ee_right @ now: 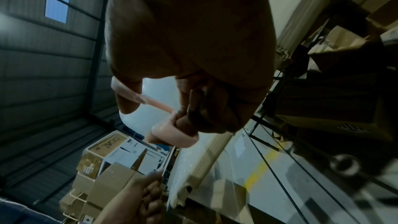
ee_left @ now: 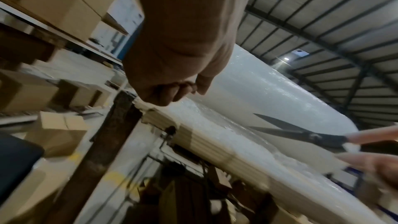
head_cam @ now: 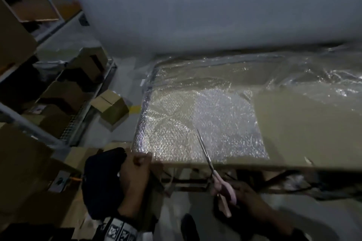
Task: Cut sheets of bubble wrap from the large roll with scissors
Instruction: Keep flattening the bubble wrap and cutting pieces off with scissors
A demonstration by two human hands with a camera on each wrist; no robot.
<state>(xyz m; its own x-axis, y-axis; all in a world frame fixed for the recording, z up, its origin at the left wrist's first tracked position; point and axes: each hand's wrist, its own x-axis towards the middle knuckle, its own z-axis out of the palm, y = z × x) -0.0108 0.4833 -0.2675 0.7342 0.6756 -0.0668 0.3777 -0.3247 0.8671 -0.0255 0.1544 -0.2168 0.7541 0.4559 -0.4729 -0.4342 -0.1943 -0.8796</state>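
The large bubble wrap roll lies across the back of the table. A sheet of bubble wrap runs from it over the cardboard-covered table top to the near edge. My left hand grips the sheet's near left corner at the table edge, fingers curled. My right hand holds pink-handled scissors with fingers through the loops. The blades stand slightly apart over the sheet's near edge, pointing toward the roll.
Metal shelving with cardboard boxes stands along the left, and one small box sits on the floor beside the table. A bare cardboard panel covers the table's right part. Loose plastic film is bunched at the back right.
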